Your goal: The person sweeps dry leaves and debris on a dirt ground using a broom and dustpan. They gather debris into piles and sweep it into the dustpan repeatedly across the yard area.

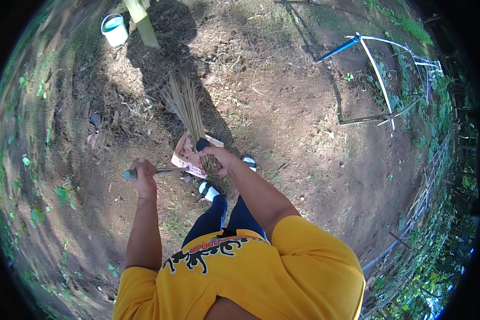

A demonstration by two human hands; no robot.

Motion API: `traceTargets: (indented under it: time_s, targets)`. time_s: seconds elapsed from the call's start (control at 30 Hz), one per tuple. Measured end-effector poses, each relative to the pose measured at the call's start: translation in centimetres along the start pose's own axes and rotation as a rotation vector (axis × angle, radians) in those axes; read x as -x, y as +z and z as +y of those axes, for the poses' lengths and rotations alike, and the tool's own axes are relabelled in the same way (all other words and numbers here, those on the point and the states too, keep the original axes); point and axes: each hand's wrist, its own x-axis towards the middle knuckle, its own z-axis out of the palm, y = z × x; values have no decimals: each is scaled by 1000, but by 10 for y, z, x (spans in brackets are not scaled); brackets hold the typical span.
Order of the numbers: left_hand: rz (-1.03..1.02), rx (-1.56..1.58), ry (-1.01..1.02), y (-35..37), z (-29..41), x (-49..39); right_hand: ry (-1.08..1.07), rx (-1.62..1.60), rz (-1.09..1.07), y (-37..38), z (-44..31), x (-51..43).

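Note:
In front of my body, my right hand grips the bound end of a stick broom. Its bristles fan away from me onto the leaf litter, and a dark band wraps it near my fingers. My left hand is closed around the handle of a dustpan, close to the handle's rounded grey-green end. The pan is pinkish with a toothed edge and bears writing on its near side. Some brown debris shows inside it; the broom and my right hand hide part of the pan.
A white bucket stands at the far left beside a tree trunk or post. Dry litter covers the ground ahead. A frame of poles stands at the right, with a low stick fence along that side. My feet are just behind the dustpan.

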Motion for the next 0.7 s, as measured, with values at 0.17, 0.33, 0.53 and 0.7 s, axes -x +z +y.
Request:
traceTargets:
  time_s: [0.17,0.33,0.53,0.7]
  targets:
    - [-88,-30,-24,24,10,-3,-106,713,147,4,-15,54]
    - [-189,-5,-69,75,21,-8,-428,1061,198,-16,-57,105]
    - [-234,29,-7,132,33,-28,-300,672,456,-83,-97,141]
    - [-256,155,35,191,13,-52,-394,443,636,-163,-128,168]
